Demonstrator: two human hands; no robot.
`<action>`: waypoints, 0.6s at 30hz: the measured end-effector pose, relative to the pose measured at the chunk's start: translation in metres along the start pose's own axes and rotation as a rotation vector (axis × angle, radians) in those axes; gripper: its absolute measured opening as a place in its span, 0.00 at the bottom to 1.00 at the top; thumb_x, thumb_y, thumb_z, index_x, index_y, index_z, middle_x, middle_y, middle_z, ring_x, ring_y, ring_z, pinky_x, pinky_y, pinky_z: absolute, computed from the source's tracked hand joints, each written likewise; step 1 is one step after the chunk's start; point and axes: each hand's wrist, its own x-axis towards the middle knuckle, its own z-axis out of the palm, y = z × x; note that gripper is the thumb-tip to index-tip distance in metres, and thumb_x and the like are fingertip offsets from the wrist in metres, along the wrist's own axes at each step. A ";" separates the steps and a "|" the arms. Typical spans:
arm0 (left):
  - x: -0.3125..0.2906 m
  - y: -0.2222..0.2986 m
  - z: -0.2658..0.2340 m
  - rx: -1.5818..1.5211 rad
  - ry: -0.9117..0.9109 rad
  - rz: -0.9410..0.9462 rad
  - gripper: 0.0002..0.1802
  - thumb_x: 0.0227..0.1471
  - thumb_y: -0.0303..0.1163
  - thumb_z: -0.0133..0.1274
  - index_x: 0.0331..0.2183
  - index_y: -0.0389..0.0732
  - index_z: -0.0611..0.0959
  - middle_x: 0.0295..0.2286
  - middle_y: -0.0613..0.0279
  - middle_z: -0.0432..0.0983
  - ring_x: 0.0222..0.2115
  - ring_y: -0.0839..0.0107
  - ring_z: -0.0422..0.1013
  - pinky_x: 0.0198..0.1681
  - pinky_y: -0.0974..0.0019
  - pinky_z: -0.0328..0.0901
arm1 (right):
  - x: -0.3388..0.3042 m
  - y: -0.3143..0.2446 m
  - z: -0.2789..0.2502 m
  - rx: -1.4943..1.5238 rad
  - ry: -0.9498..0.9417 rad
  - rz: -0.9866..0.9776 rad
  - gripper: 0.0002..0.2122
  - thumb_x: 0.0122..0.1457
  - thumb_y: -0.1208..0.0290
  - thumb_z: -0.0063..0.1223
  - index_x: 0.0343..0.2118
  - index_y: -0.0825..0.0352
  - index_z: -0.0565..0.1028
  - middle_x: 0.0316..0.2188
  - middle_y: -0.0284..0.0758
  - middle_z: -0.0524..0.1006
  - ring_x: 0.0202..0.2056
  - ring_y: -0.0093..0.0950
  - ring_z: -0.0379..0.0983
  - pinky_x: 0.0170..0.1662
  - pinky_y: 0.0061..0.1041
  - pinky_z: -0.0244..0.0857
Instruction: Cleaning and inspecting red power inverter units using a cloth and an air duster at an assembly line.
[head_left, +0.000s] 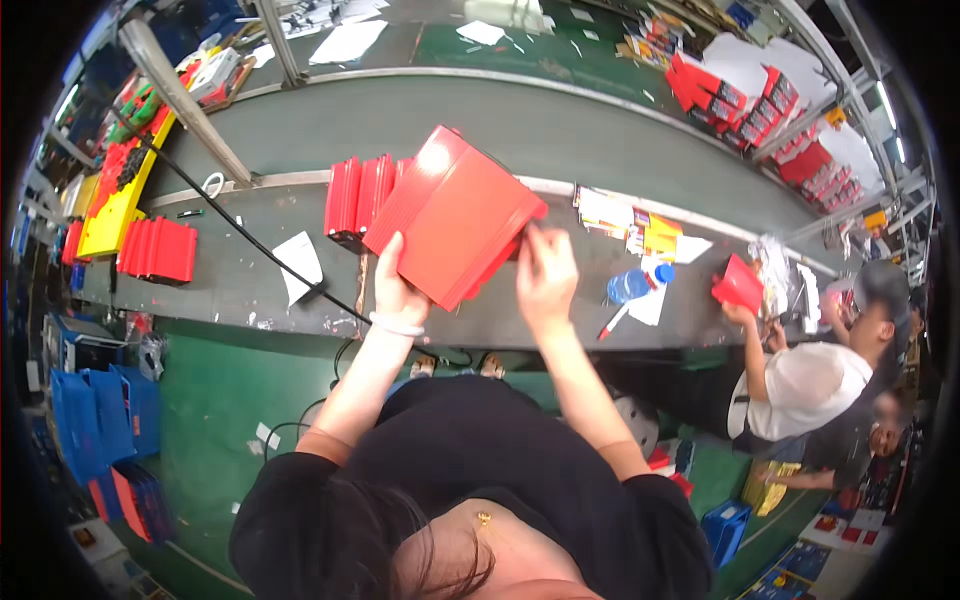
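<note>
A large red box-shaped housing (455, 215) with a ribbed edge is held up, tilted, above the workbench. Around its lower left corner my left hand (398, 285) is closed, thumb on the face turned up. My right hand (547, 270) is at the housing's right end, fingers curled and pinched together. What those fingers hold, if anything, is too small to make out. Behind the housing, several similar red housings (358, 195) stand in a row on the bench, partly hidden by it.
More red housings (160, 250) stand at the bench's left, near a yellow rack (120, 222). A black cable (260, 245) crosses in front of a white paper (298, 268). To the right are a water bottle (630, 287), a marker (612, 322) and a co-worker (800, 385) holding a red part.
</note>
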 end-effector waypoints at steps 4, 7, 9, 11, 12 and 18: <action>0.016 -0.001 0.008 -0.021 -0.038 0.036 0.28 0.51 0.41 0.53 0.51 0.38 0.68 0.48 0.59 0.68 0.49 0.64 0.65 0.53 0.57 0.60 | -0.071 -0.015 0.029 0.067 -0.199 -0.118 0.10 0.47 0.81 0.51 0.35 0.70 0.74 0.25 0.41 0.68 0.28 0.39 0.68 0.30 0.33 0.65; 0.018 0.001 0.015 -0.084 -0.110 0.006 0.28 0.50 0.40 0.53 0.51 0.38 0.68 0.47 0.58 0.68 0.49 0.63 0.65 0.53 0.57 0.60 | -0.108 -0.004 0.031 0.219 -0.545 0.026 0.06 0.48 0.78 0.52 0.31 0.69 0.76 0.24 0.40 0.71 0.27 0.38 0.70 0.30 0.32 0.65; 0.016 0.006 0.007 -0.113 -0.169 0.021 0.28 0.48 0.36 0.55 0.51 0.38 0.68 0.47 0.56 0.69 0.48 0.62 0.66 0.52 0.56 0.61 | -0.088 0.022 0.006 0.176 -0.508 0.204 0.06 0.50 0.78 0.52 0.31 0.69 0.76 0.23 0.36 0.73 0.25 0.30 0.71 0.29 0.27 0.64; 0.019 0.021 -0.005 0.009 -0.260 0.012 0.31 0.44 0.31 0.58 0.50 0.37 0.68 0.47 0.56 0.69 0.47 0.60 0.67 0.52 0.56 0.61 | -0.058 0.064 -0.017 0.341 -0.285 0.588 0.05 0.56 0.73 0.49 0.32 0.68 0.74 0.23 0.28 0.72 0.26 0.18 0.67 0.29 0.20 0.63; 0.018 0.026 -0.016 0.075 -0.239 0.037 0.34 0.38 0.27 0.61 0.50 0.36 0.68 0.46 0.55 0.70 0.47 0.59 0.67 0.52 0.57 0.62 | -0.021 0.066 -0.045 0.314 -0.326 0.588 0.05 0.57 0.73 0.48 0.33 0.68 0.73 0.23 0.27 0.72 0.26 0.18 0.67 0.28 0.20 0.63; -0.009 0.033 -0.008 0.400 -0.309 -0.041 0.36 0.34 0.25 0.62 0.49 0.34 0.69 0.44 0.55 0.71 0.45 0.62 0.68 0.49 0.60 0.63 | 0.082 0.043 -0.090 0.696 -0.171 0.578 0.07 0.60 0.73 0.45 0.39 0.66 0.73 0.30 0.24 0.71 0.30 0.11 0.64 0.28 0.10 0.56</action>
